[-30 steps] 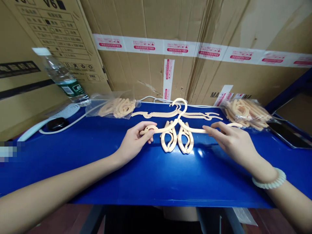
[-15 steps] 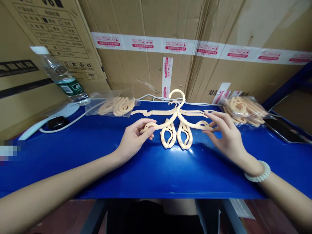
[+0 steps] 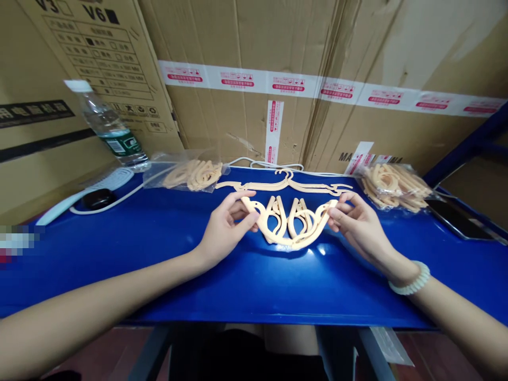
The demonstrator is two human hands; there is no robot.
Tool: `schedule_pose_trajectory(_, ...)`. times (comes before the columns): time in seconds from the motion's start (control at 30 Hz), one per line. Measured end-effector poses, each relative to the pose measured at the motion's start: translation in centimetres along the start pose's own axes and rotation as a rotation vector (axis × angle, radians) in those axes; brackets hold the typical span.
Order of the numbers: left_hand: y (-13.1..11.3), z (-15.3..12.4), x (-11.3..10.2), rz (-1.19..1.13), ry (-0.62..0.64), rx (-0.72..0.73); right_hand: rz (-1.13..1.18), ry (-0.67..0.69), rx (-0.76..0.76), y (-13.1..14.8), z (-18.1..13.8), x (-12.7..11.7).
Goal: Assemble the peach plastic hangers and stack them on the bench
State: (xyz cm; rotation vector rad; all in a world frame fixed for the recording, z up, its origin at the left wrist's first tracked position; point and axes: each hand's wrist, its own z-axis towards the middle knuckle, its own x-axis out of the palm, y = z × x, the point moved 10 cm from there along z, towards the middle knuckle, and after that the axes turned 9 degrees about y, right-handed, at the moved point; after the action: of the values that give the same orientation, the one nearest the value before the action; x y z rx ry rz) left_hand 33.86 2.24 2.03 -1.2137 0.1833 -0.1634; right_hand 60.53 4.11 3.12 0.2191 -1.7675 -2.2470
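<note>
Between my hands is a cream plastic folding clothes hanger point(image 3: 288, 244), its arms bent upward into a wide U. My left hand point(image 3: 229, 222) pinches the end of one arm between thumb and fingers. The other arm's end is gripped by my right hand point(image 3: 354, 221). Directly behind the held hanger lie two folded hangers point(image 3: 279, 206) on the blue table point(image 3: 166, 286), partly covered by it. Farther back, unfolded hangers point(image 3: 265, 186) lie spread out with their hooks toward the cardboard.
Bagged hanger parts lie at back left point(image 3: 194, 174) and back right point(image 3: 397, 185). A water bottle point(image 3: 119, 140), a pale blue handled item point(image 3: 87, 193) and a black rounded object point(image 3: 97, 199) are on the left. A dark phone point(image 3: 456, 219) rests at right. Cardboard boxes point(image 3: 222, 127) wall the back.
The held hanger's hook has swung down from pointing up, and its arms now curve upward instead of sloping down. My hands have come slightly closer together.
</note>
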Motion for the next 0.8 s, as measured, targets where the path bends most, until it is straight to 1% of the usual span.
schedule_pose_trajectory(0.07, -0.4, -0.3, 1.0, 0.036, 0.051, 0.027, -0.008, 0.071, -0.001, -0.1, -0.3, 1.7)
schedule_pose_trajectory(0.17, -0.7, -0.8, 2.0, 0.075, 0.105, 0.042, -0.168, 0.292, 0.019, 0.0, -1.0, 5.1)
schedule_pose_trajectory(0.27, -0.8, -1.0, 2.1, 0.047, 0.101, 0.053, -0.292, 0.52, 0.034, 0.0, -2.2, 7.9)
schedule_pose_trajectory(0.33, -0.8, -1.0, 1.7, -0.007, 0.078, 0.064, -0.335, 0.592, 0.04, 0.0, -2.7, 8.7)
schedule_pose_trajectory(0.4, -0.8, -0.9, 1.6, -0.029, 0.077, 0.073, -0.385, 0.582, 0.039, 0.0, -2.7, 8.5)
schedule_pose_trajectory(0.5, -1.0, -0.9, 1.9, 0.031, 0.117, 0.092, -0.424, 0.53, 0.029, 0.0, -2.4, 7.8)
schedule_pose_trajectory(0.6, -1.2, -1.1, 3.0, 0.07, 0.231, 0.112, -0.382, 0.527, 0.049, -0.3, -2.4, 7.8)
schedule_pose_trajectory(0.67, -1.0, -1.3, 4.0, 0.045, 0.329, 0.1, -0.353, 0.536, 0.067, -0.5, -2.5, 7.9)
schedule_pose_trajectory(0.7, -0.8, -1.4, 4.2, 0.023, 0.359, 0.089, -0.342, 0.536, 0.073, -0.6, -2.5, 7.9)
schedule_pose_trajectory(0.8, -0.3, -1.2, 3.9, -0.035, 0.344, 0.052, -0.311, 0.511, 0.065, -0.4, -2.4, 7.5)
